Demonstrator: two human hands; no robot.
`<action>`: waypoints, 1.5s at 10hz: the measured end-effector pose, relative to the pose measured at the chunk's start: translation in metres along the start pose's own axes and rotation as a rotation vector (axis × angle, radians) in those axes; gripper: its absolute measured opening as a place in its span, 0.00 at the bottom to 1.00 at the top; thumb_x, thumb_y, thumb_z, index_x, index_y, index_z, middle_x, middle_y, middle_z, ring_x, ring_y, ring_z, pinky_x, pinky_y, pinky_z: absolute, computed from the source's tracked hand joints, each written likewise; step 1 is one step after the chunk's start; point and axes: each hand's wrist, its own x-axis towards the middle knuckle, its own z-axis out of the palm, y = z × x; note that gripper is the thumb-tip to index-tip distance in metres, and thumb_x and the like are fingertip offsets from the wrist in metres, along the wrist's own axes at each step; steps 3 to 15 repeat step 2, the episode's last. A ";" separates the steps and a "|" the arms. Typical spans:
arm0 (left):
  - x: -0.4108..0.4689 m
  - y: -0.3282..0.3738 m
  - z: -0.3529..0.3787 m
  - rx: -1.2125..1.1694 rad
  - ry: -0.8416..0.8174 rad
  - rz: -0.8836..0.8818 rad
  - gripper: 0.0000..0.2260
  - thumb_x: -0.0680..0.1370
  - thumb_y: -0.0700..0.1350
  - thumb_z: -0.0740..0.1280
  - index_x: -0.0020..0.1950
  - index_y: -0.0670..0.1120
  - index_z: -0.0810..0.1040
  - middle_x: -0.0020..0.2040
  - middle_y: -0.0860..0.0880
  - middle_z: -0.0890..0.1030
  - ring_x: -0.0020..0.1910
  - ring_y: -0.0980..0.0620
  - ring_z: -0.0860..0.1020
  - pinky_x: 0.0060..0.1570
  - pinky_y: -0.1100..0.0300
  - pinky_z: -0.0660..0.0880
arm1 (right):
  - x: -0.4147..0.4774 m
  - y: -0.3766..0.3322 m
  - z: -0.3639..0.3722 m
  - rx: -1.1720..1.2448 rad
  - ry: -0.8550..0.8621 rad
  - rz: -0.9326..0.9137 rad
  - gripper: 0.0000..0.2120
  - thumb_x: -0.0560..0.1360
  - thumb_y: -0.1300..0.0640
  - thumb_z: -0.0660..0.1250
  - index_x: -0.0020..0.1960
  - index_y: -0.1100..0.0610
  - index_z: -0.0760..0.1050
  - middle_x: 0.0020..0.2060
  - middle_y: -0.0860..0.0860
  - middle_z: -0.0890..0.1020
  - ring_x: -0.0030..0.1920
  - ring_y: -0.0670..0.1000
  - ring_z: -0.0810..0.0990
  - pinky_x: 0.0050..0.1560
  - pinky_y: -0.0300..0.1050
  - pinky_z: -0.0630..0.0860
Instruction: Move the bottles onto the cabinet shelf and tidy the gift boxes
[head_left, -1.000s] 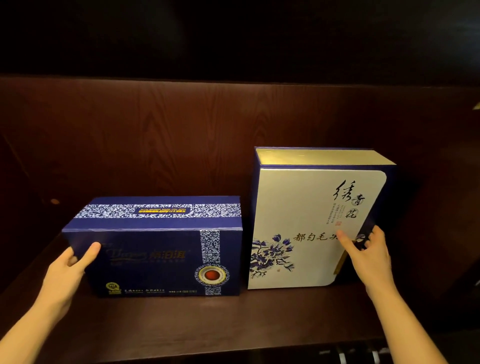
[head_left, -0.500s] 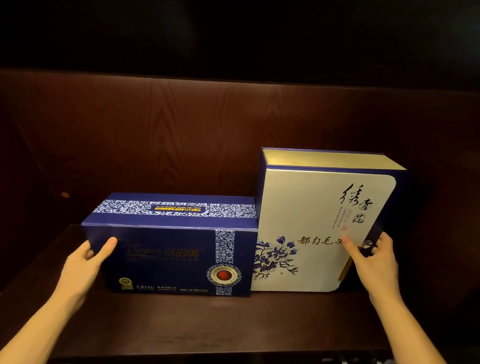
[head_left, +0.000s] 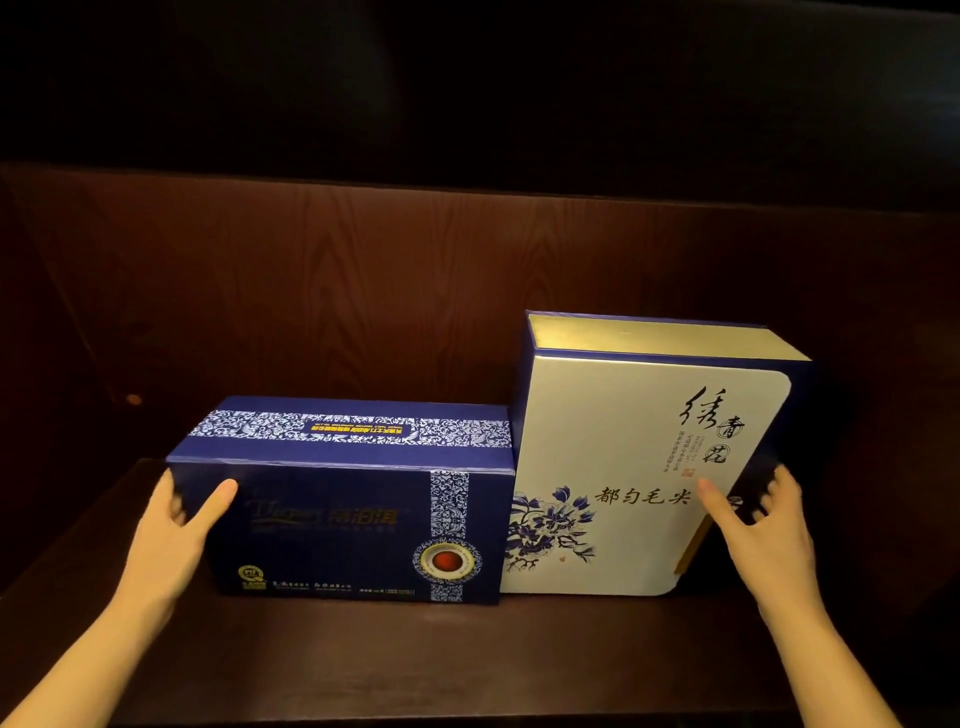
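Observation:
Two gift boxes stand side by side on a dark wooden cabinet shelf (head_left: 467, 660). The low dark blue box (head_left: 337, 519) with a patterned band is on the left; its right end touches the taller cream box (head_left: 623, 467) with blue flowers and black calligraphy. My left hand (head_left: 171, 540) grips the blue box's left end, thumb on its front face. My right hand (head_left: 758, 535) holds the cream box's right edge, thumb on the front, fingers around the side. No bottles are in view.
The shelf's wooden back panel (head_left: 363, 291) rises behind the boxes, with a dark board above. Bare shelf surface lies in front of the boxes and at the far left.
The blue box has slid right under my left hand until it meets the cream box, closing the gap. My right hand stays on the cream box's right edge.

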 end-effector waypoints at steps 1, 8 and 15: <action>0.003 0.012 0.001 0.112 0.093 0.018 0.39 0.71 0.64 0.71 0.77 0.63 0.56 0.76 0.53 0.67 0.72 0.51 0.68 0.68 0.46 0.67 | 0.000 -0.024 -0.019 0.032 0.083 -0.105 0.49 0.61 0.27 0.70 0.76 0.40 0.55 0.75 0.51 0.67 0.73 0.57 0.68 0.66 0.56 0.69; 0.002 0.031 0.009 0.287 0.150 0.179 0.44 0.69 0.70 0.65 0.80 0.56 0.52 0.79 0.52 0.61 0.76 0.50 0.61 0.71 0.48 0.61 | -0.002 -0.057 -0.036 0.086 0.118 -0.250 0.47 0.64 0.26 0.68 0.76 0.40 0.56 0.76 0.46 0.66 0.73 0.50 0.66 0.67 0.52 0.67; 0.002 0.031 0.009 0.287 0.150 0.179 0.44 0.69 0.70 0.65 0.80 0.56 0.52 0.79 0.52 0.61 0.76 0.50 0.61 0.71 0.48 0.61 | -0.002 -0.057 -0.036 0.086 0.118 -0.250 0.47 0.64 0.26 0.68 0.76 0.40 0.56 0.76 0.46 0.66 0.73 0.50 0.66 0.67 0.52 0.67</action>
